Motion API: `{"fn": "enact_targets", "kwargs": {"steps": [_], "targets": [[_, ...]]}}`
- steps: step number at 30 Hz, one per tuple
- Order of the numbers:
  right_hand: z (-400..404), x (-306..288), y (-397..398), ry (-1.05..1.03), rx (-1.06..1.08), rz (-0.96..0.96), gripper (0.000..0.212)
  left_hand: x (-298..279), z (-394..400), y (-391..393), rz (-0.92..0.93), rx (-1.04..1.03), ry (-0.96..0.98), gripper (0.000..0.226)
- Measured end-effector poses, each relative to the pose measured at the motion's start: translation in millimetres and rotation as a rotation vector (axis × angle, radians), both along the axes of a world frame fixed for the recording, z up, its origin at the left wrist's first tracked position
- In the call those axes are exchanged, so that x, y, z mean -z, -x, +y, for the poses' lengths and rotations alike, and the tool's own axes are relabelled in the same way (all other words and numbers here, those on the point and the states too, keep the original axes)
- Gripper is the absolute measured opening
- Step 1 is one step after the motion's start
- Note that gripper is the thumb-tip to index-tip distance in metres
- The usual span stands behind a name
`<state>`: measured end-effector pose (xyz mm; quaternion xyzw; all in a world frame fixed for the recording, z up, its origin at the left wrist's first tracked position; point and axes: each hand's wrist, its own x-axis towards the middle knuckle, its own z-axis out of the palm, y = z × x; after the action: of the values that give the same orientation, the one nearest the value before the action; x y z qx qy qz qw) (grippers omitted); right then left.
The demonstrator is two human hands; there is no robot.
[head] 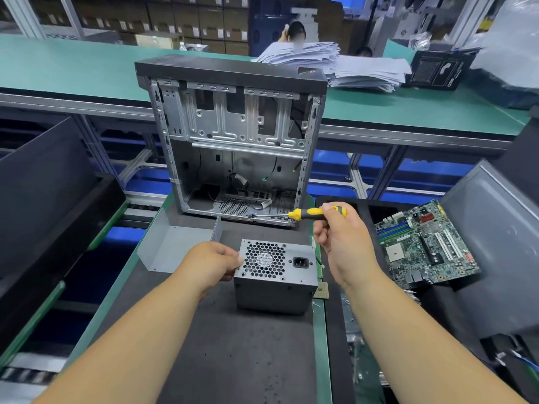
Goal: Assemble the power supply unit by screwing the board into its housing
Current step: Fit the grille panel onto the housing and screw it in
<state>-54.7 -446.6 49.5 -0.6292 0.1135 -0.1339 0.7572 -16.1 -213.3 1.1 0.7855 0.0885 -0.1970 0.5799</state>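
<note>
A grey power supply unit (275, 275) stands on the dark mat, its honeycomb fan grille and power socket facing up. My left hand (214, 262) grips its left upper edge. My right hand (339, 237) is raised above and to the right of the unit, holding a yellow-and-black screwdriver (303, 213) whose shaft points left toward the open computer case (233, 141). A bent grey metal cover (178, 246) lies just left of the unit.
A green motherboard (423, 246) leans in a black tray at the right. Grey side panels stand at the far left (43, 193) and far right (495, 234). A small chip (320, 293) lies by the unit's right corner. Paper stacks (335, 65) and a seated person are beyond.
</note>
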Motion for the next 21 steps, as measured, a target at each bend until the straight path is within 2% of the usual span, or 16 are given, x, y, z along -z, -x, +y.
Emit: {"fn": "enact_targets", "kwargs": {"steps": [7, 21], "targets": [[2.9, -0.8, 1.2, 0.02, -0.011, 0.011, 0.01, -1.3, -1.9, -1.5, 0.008, -0.044, -0.025, 0.004], [4.7, -0.8, 1.5, 0.049, -0.014, 0.039, 0.011, -4.6, -4.2, -5.2, 0.011, -0.027, -0.081, 0.006]]}}
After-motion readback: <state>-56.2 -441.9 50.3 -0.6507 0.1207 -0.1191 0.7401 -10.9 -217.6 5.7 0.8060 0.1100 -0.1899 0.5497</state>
